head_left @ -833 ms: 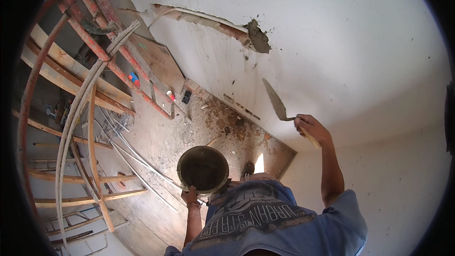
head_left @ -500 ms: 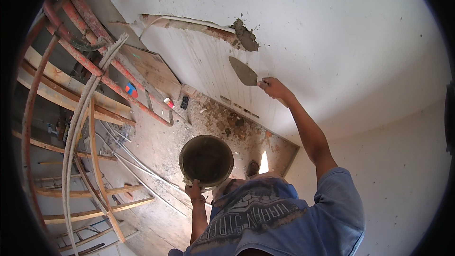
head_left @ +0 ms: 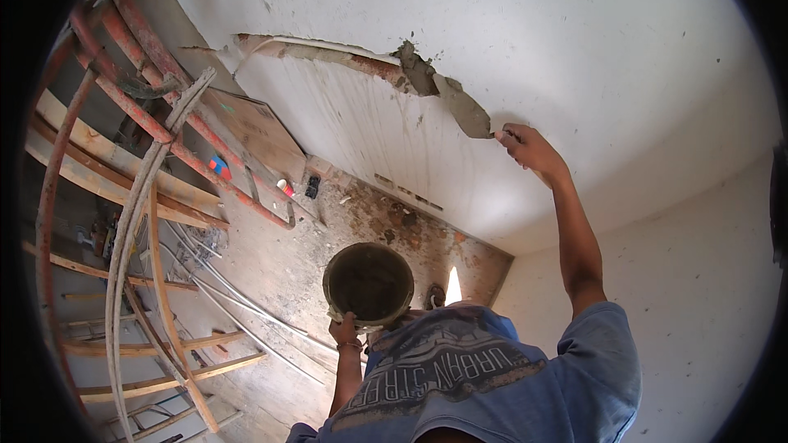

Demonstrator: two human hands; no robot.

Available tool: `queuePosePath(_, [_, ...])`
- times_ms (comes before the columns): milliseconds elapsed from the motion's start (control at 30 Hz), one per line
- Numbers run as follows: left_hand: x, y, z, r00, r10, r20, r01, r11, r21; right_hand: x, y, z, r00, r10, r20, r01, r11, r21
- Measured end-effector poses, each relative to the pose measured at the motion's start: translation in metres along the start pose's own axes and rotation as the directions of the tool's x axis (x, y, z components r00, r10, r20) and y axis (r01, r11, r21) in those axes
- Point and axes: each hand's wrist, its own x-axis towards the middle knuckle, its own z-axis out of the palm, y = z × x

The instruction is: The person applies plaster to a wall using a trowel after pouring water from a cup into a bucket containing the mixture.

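My right hand (head_left: 529, 150) is closed round the handle of a pointed trowel (head_left: 464, 109). The trowel's grey blade lies at the right end of a slot in the white wall, its tip beside a patch of wet grey mortar (head_left: 416, 70). Left of the patch, a pale conduit (head_left: 328, 46) runs along the slot (head_left: 361, 64), where reddish brick shows. Low in front of my body, my left hand (head_left: 345, 330) grips the rim of a dark bucket (head_left: 368, 283). The bucket's inside is in shadow, with greyish stuff at the bottom.
Red metal scaffold frames (head_left: 148, 119) and wooden planks (head_left: 123, 172) stand on the left. Pale pipes (head_left: 246, 303) lie across the dusty floor. A brown board (head_left: 254, 127) leans by the wall; a red-and-white cup (head_left: 285, 187) and rubble are near its foot.
My right hand has moved right and a little up, bringing the trowel blade from below the slot to the mortar patch. The bucket has shifted slightly right in view.
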Motion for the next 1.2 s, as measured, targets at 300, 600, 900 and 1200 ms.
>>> queuePosePath(300, [-0.026,0.059,0.023,0.991,0.023,0.135,-0.028,0.999,0.032,-0.081,0.002,0.054,0.95,-0.211,0.229,0.207,0.977,0.044])
queuePosePath(600, [-0.018,0.076,0.049,0.919,0.318,0.234,-0.36,0.919,0.163,-0.077,0.037,0.182,0.794,-0.205,0.572,0.515,0.726,-0.455])
queuePosePath(900, [-0.042,0.069,0.048,0.962,0.138,0.237,-0.154,0.987,0.05,-0.038,0.033,0.104,0.969,-0.174,0.177,0.179,0.984,-0.016])
queuePosePath(1200, [-0.041,0.042,0.031,0.976,0.064,0.206,-0.093,0.986,0.138,-0.006,0.035,0.122,0.999,0.049,0.023,-0.053,0.836,0.547])
